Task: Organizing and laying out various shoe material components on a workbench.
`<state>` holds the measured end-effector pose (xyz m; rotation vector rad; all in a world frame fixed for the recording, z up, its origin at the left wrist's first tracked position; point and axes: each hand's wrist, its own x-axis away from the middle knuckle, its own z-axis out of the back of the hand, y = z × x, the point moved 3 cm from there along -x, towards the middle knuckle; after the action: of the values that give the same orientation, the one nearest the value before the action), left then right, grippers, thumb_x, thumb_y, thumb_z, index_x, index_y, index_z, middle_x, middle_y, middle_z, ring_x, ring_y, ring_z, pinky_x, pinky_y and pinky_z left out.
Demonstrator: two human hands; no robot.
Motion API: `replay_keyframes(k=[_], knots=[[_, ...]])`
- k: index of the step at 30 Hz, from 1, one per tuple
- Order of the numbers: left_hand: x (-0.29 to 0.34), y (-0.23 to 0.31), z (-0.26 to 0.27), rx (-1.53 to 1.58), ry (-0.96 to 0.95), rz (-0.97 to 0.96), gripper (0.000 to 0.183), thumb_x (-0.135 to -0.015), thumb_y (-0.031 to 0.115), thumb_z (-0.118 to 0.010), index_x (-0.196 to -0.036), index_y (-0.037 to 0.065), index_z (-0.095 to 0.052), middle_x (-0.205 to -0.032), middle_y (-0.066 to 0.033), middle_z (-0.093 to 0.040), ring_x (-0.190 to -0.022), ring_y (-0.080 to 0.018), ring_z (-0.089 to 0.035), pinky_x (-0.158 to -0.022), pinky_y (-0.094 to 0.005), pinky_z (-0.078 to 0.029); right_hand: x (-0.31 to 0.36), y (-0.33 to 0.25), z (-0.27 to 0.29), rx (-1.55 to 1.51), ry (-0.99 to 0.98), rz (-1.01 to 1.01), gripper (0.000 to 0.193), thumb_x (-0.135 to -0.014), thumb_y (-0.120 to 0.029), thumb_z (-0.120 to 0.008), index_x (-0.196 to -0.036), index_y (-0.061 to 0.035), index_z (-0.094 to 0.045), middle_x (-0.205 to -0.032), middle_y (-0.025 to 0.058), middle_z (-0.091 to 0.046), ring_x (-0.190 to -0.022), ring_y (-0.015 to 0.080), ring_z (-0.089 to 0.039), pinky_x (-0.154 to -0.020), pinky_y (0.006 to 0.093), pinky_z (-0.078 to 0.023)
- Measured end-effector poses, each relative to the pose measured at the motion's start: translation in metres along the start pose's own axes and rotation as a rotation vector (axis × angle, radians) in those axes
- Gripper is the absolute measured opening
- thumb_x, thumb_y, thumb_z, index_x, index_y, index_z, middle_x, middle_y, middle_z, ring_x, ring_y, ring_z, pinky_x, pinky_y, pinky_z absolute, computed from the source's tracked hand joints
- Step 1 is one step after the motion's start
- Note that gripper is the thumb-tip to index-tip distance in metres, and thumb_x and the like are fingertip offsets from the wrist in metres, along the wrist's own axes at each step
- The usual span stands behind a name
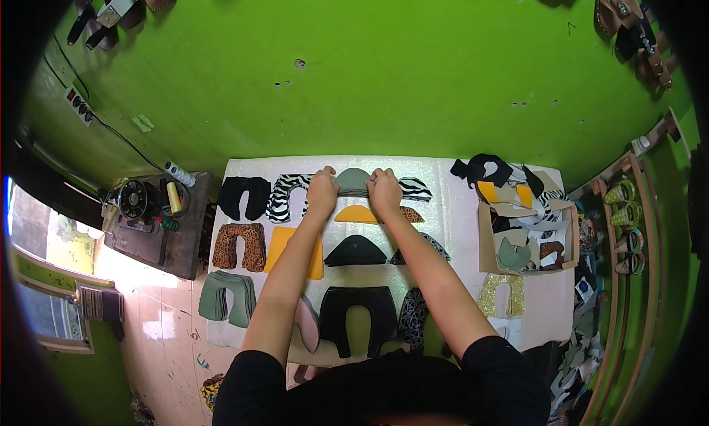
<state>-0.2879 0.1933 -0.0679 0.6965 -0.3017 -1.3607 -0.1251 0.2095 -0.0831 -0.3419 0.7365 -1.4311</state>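
Green semicircle stack (355, 181), one, held by two hands (323, 194) (385, 193).

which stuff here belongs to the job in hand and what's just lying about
Likely part of the job:
left hand and right hand, at the ends of the green half-round pieces
zebra pieces, yellow half-round, black half-round pieces and leopard pieces, laid out nearby

Likely just lying about:
box of scraps
green sandals
power strip

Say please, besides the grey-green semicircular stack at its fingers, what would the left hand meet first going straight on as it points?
Probably the bright green wall behind the white table, though the gap before the left hand is unclear.
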Motion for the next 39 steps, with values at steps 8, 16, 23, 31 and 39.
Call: replay_keyframes(k=[8, 16, 23, 31, 39], knots=[[0.012, 0.001, -0.011, -0.362, 0.078, -0.35, 0.013, -0.072, 0.012, -0.058, -0.083, 0.009, -0.064, -0.082, -0.008, -0.057, -0.081, -0.0243, -0.054, -0.067, -0.0346, -0.046, 0.011, -0.002, 0.006, 0.073, 0.011, 0.207, 0.014, -0.074, -0.019, -0.06, -0.084, -0.0098, -0.064, -0.082, 0.0107, -0.052, -0.081, 0.028, -0.052, -0.069, 0.0386, -0.045], [0.043, 0.031, 0.009, -0.369, -0.023, -0.203, 0.024, -0.072, 0.018, -0.059, -0.095, 0.01, -0.061, -0.097, -0.0097, -0.056, -0.095, -0.0256, -0.051, -0.076, -0.0389, -0.045, 0.078, 0.024, 0.063, -0.168, -0.025, 0.187, 0.018, -0.071, -0.014, -0.061, -0.088, -0.0077, -0.063, -0.09, 0.0131, -0.05, -0.09, 0.0306, -0.048, -0.08, 0.0383, -0.04], [0.089, 0.082, 0.003, -0.108, -0.03, -0.321, 0.032, -0.066, 0.018, -0.067, -0.097, 0.011, -0.061, -0.119, -0.0186, -0.042, -0.113, -0.0348, -0.036, -0.088, -0.0439, -0.038, 0.166, 0.082, 0.113, -0.313, -0.015, 0.057, 0.012, -0.07, -0.01, -0.061, -0.082, -0.0071, -0.064, -0.085, 0.0122, -0.053, -0.084, 0.0271, -0.05, -0.076, 0.0349, -0.041], [0.174, 0.18, -0.041, 0.174, -0.191, -0.68, 0.027, -0.069, 0.018, -0.063, -0.095, 0.012, -0.06, -0.123, -0.0209, -0.039, -0.115, -0.039, -0.034, -0.096, -0.0462, -0.029, 0.18, 0.148, 0.23, -0.33, 0.354, 0.002, 0.005, -0.071, -0.006, -0.059, -0.075, -0.0023, -0.061, -0.077, 0.0119, -0.057, -0.072, 0.0245, -0.054, -0.068, 0.0328, -0.043], [0.225, 0.254, -0.078, 0.321, -0.365, -0.615, 0.045, -0.072, 0.014, -0.058, -0.115, 0.009, -0.045, -0.129, -0.0169, -0.034, -0.107, -0.0378, -0.046, -0.087, -0.0408, -0.041, 0.147, 0.246, 0.313, -0.163, 0.314, -0.16, 0.012, -0.07, -0.012, -0.062, -0.078, -0.0022, -0.063, -0.077, 0.0122, -0.06, -0.074, 0.0245, -0.058, -0.069, 0.0324, -0.046]])
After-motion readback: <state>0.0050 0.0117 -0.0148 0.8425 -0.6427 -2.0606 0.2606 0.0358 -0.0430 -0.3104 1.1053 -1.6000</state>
